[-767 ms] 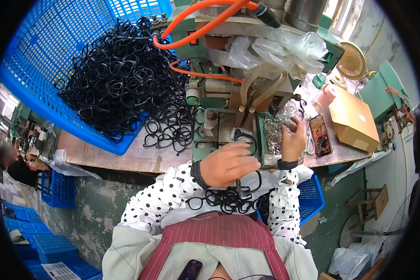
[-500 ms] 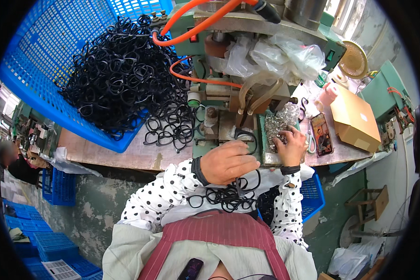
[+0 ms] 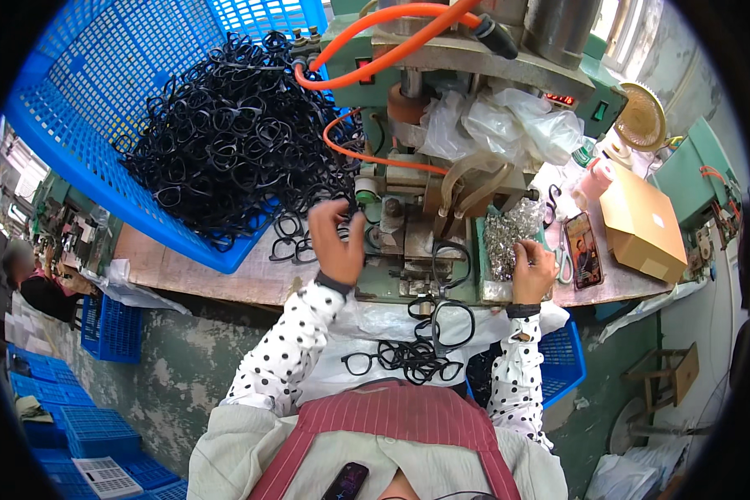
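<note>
With twelve straight ahead of the person, the left hand is at eleven, thumb and fingers spread well apart with nothing visible between them, beside loose frames at the basket's corner. The right hand, between one and two, has its fingers curled close together over small shiny metal parts; whether it pinches one I cannot tell. A black plastic eyeglass frame lies at twelve, clear of both hands, reaching from the green machine's near edge toward the lap, where more black frames are bunched on white cloth, probably to keep them close.

At eleven, a large blue lattice basket tilts nearward, seemingly so its black heap spills within reach. The worn wooden tabletop carries a phone and a brown cardboard box at two. A wooden stool stands at three on scuffed green floor.
</note>
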Demonstrator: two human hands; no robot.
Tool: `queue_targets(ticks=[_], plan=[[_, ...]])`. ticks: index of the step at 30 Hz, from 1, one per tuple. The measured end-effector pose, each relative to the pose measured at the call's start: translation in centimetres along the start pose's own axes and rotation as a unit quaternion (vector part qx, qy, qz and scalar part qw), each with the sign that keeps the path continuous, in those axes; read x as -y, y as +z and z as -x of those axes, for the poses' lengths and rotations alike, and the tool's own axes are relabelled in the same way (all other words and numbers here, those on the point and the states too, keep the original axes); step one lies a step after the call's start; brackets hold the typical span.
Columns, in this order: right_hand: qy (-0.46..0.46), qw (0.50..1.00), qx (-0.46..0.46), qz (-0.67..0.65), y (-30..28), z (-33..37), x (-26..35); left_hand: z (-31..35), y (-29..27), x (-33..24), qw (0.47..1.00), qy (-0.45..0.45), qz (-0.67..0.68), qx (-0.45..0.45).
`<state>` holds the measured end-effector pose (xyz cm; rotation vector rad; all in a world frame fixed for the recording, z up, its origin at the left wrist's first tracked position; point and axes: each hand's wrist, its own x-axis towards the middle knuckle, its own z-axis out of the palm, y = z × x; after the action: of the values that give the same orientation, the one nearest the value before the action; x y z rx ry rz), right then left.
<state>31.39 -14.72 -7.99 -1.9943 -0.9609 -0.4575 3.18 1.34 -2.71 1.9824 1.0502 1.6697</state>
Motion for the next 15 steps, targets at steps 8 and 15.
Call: queue_targets(ticks=[8,15], plan=[[-0.011,1.000,-0.020,0.011,0.5,0.0,-0.8,-2.1,2.3,7.4,0.990,-0.035,-0.126,0.061],[-0.015,0.999,-0.028,0.002,0.0,-0.2,0.3,-4.0,-2.0,5.2,0.986,-0.129,0.102,-0.038]])
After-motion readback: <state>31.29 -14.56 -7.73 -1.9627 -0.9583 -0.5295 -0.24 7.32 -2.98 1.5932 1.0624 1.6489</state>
